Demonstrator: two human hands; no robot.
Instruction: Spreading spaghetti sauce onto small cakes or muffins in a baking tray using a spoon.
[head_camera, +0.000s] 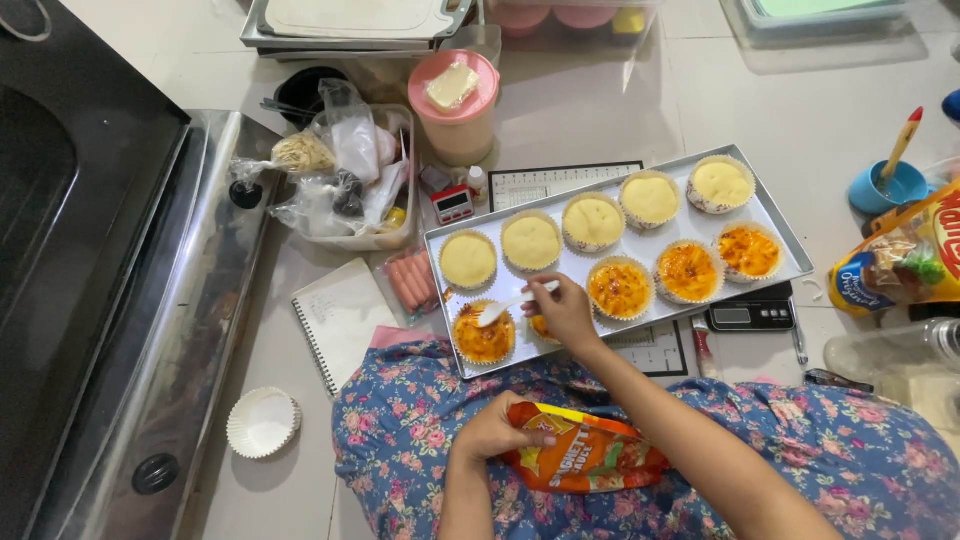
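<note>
On the tiled floor, the right hand (566, 312) holds a white spoon (505, 307) over the cupcake tray (790, 243); the left hand (492, 432) grips an orange sauce pouch (590, 458).

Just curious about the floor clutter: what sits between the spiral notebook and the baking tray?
In the head view, a clear pack of sausages lies between the notebook and the tray.

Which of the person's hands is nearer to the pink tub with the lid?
Right. The right hand holds a white spoon over the tray, below the pink tub. The left hand grips a sauce pouch on the lap, farther away.
</note>
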